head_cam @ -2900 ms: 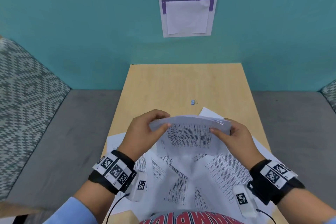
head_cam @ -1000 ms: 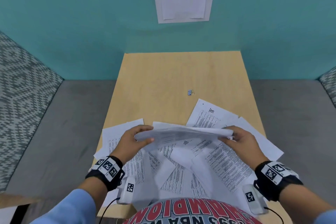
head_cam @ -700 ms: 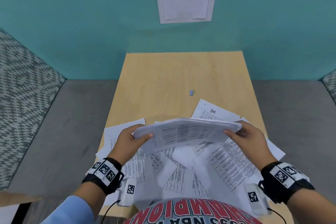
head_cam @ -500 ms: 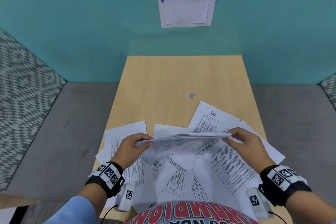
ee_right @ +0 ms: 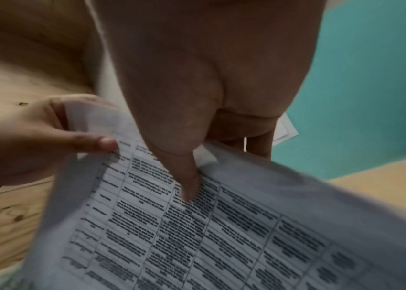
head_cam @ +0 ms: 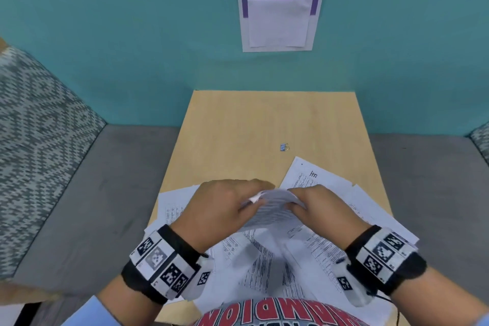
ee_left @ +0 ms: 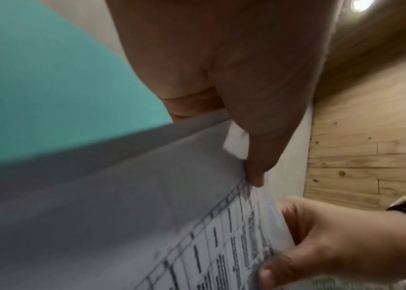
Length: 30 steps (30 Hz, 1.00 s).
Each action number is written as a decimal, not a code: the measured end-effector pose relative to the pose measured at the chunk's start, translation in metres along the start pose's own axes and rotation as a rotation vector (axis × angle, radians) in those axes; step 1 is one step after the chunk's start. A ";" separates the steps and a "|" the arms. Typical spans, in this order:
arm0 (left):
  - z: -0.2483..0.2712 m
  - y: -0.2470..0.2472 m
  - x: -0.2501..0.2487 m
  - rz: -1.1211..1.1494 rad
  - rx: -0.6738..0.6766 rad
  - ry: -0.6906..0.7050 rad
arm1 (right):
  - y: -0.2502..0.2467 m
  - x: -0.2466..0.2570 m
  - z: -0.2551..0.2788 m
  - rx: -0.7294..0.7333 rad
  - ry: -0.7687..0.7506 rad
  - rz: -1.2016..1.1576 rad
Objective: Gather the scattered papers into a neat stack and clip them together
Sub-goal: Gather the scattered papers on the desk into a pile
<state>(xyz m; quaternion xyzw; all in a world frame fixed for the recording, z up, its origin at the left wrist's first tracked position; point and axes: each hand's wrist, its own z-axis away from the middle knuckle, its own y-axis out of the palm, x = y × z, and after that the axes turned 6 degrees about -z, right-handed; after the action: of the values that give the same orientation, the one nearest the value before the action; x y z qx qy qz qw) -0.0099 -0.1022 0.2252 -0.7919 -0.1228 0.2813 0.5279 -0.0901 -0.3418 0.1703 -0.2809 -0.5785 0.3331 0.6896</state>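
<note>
A bundle of printed sheets (head_cam: 272, 209) hangs above the table, gripped by both hands close together. My left hand (head_cam: 252, 197) pinches its left top part, thumb on the near face. My right hand (head_cam: 295, 200) pinches the right part. In the left wrist view the left thumb presses the bundle (ee_left: 147, 215), with the right hand (ee_left: 333, 245) beyond. In the right wrist view the right thumb lies on the printed table of the top sheet (ee_right: 221, 235), and the left hand (ee_right: 35, 137) holds its far edge. A small blue binder clip (head_cam: 284, 147) lies alone on the wooden table (head_cam: 238, 127).
Several loose printed sheets (head_cam: 330, 193) lie overlapping on the near half of the table, some reaching past its right edge. A teal wall with a pinned paper (head_cam: 279, 18) stands behind. Grey seats flank the table.
The hands have drawn close together at the bundle's top; half a second ago they held it flat by its two far ends. The clip and loose sheets have not moved.
</note>
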 end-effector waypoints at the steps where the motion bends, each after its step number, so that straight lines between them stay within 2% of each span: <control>1: -0.001 -0.003 -0.002 0.081 -0.004 -0.056 | -0.001 0.002 -0.001 -0.005 -0.005 -0.017; 4: 0.005 -0.007 0.015 0.341 0.087 -0.290 | -0.005 -0.007 0.003 -0.036 0.031 -0.134; 6: 0.016 -0.010 0.031 0.360 0.129 -0.396 | -0.009 -0.024 0.011 -0.068 0.095 -0.267; 8: 0.026 -0.014 0.042 0.436 0.085 -0.476 | -0.015 -0.036 0.020 -0.092 0.150 -0.373; 11: 0.033 -0.018 0.044 0.744 -0.039 -0.515 | -0.028 -0.033 0.029 -0.156 0.203 -0.698; 12: 0.032 -0.017 0.042 0.820 -0.044 -0.499 | -0.031 -0.028 0.032 -0.162 0.198 -0.789; 14: 0.029 -0.005 0.036 0.900 0.037 -0.496 | -0.030 -0.021 0.034 -0.144 0.179 -0.884; 17: 0.023 0.034 0.034 0.851 0.178 -0.589 | -0.017 -0.015 0.031 -0.061 0.127 -0.861; 19: 0.023 0.060 0.037 0.819 0.188 -0.621 | 0.000 -0.016 0.024 -0.076 0.106 -0.830; 24: 0.021 0.071 0.037 0.833 0.017 -0.772 | 0.010 -0.006 0.009 -0.215 0.146 -0.786; 28: 0.022 0.059 0.030 0.900 -0.097 -0.717 | 0.006 0.008 0.018 -0.322 0.024 -0.829; 30: 0.029 0.064 0.028 0.887 -0.063 -0.725 | 0.016 0.006 0.020 -0.321 0.047 -0.835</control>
<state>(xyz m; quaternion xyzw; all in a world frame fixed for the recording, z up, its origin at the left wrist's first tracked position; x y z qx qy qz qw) -0.0106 -0.0930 0.1507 -0.6360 0.0396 0.7256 0.2596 -0.1112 -0.3274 0.1651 -0.1342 -0.6708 -0.0741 0.7256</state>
